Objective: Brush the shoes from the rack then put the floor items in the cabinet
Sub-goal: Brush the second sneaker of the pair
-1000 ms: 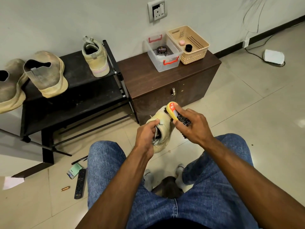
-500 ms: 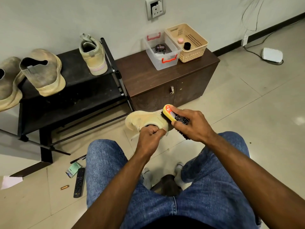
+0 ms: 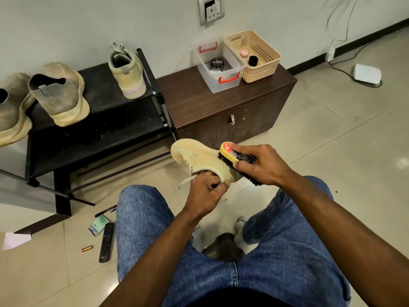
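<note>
The pale yellow suede lace-up shoe (image 3: 200, 159) is held above the tiled floor (image 3: 332, 140), in front of the person's knees, toe pointing far-left. The left hand (image 3: 205, 191) has its fingers curled into the shoe's opening and grips it at the collar. The right hand (image 3: 263, 165) is wrapped around a yellow-backed brush with dark bristles (image 3: 238, 158), whose bristles press on the shoe's heel side.

On the black two-tier shoe rack (image 3: 99, 120) at far left stand a matching pale high-top shoe (image 3: 127, 74) and two worn beige slip-on shoes (image 3: 59, 94).

The dark brown wooden cabinet (image 3: 221, 107) stands just right of the rack, doors closed.

On the floor near left lie a black remote control (image 3: 107, 242), a green-and-white packet (image 3: 97, 224), a black pen (image 3: 105, 211) and a small copper-coloured battery (image 3: 86, 248).
</note>
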